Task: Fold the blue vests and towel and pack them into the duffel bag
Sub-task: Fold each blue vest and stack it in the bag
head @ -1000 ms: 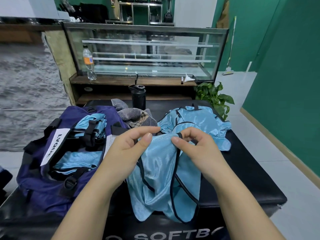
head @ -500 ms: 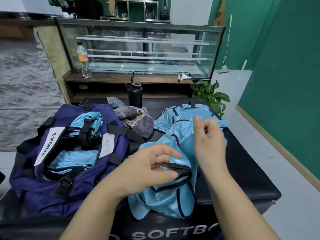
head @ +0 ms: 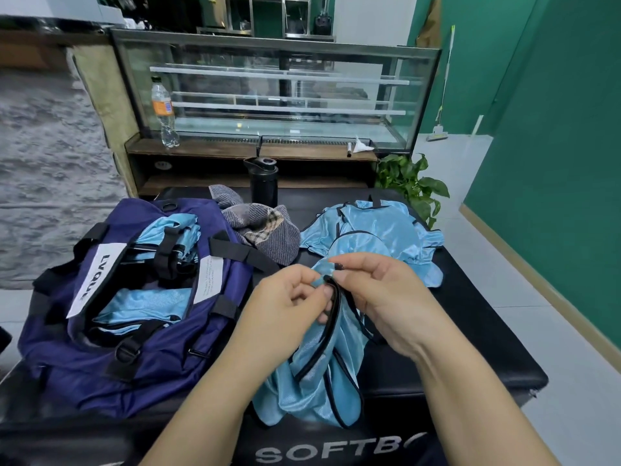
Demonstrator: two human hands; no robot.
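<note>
A light blue vest with black trim (head: 316, 375) hangs crumpled over the front of the black table (head: 470, 334). My left hand (head: 285, 311) and my right hand (head: 376, 294) both pinch its black-edged top, held up just above the table. More blue vests (head: 379, 230) lie in a heap behind my hands. A striped and checked grey towel (head: 262, 230) is bunched at the middle back. The navy duffel bag (head: 134, 361) sits open on the left, with folded blue vests (head: 144, 304) inside.
A black drinks bottle (head: 264, 181) stands behind the towel. A glass display case (head: 279, 92) with a plastic bottle (head: 163, 112) on its shelf is beyond the table. A green plant (head: 413, 186) and a green wall are to the right.
My hands came apart and then met again on the vest's top edge. The vest is more bunched now and both hands pinch its black trim.
</note>
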